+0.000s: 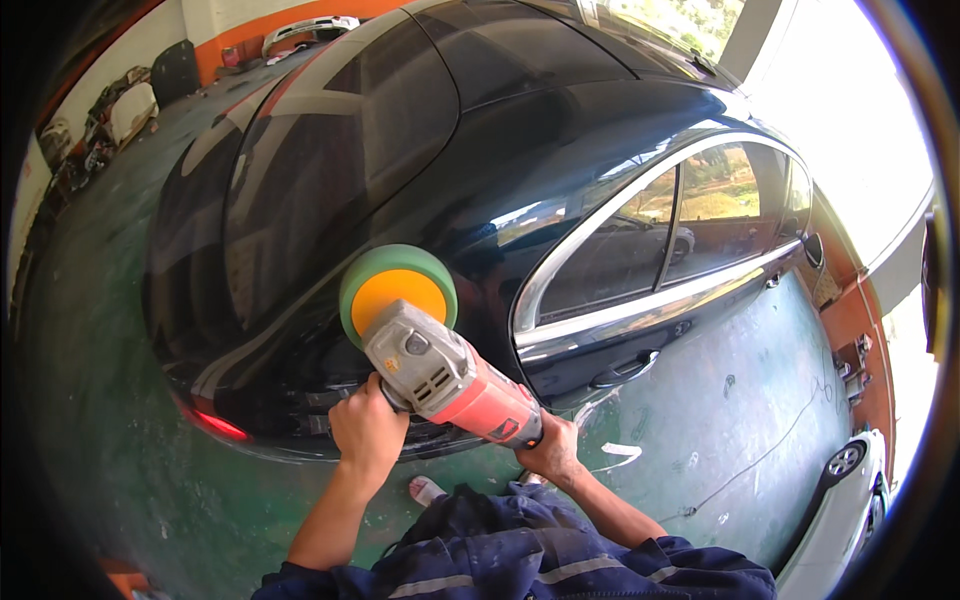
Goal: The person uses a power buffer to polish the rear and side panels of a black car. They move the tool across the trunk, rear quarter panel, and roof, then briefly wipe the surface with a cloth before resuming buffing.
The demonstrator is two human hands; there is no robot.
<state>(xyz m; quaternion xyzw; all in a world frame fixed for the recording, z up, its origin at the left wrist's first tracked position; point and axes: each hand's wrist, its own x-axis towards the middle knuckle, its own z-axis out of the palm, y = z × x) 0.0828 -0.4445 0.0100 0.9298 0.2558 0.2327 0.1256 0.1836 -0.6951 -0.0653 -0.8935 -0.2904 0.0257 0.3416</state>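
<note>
A red and grey car polisher [440, 375] is held in both hands, its head pointing away to the upper left. My left hand [367, 422] is wrapped round the side handle near the polisher's head. Round the rear end of the body closes my right hand [552, 450]. The green foam pad [432, 262] with its orange backing lies over the rear side panel of a dark, glossy car [560, 130]; whether it presses on the paint, I cannot tell. The side window [610, 250] with chrome trim is right of the pad.
A lit red tail lamp [218, 423] is at the car's left rear. A cable [745, 468] runs over the green floor [720, 400]. A light-coloured car [840, 520] stands at the lower right. Car parts [130, 110] lie along the far left wall.
</note>
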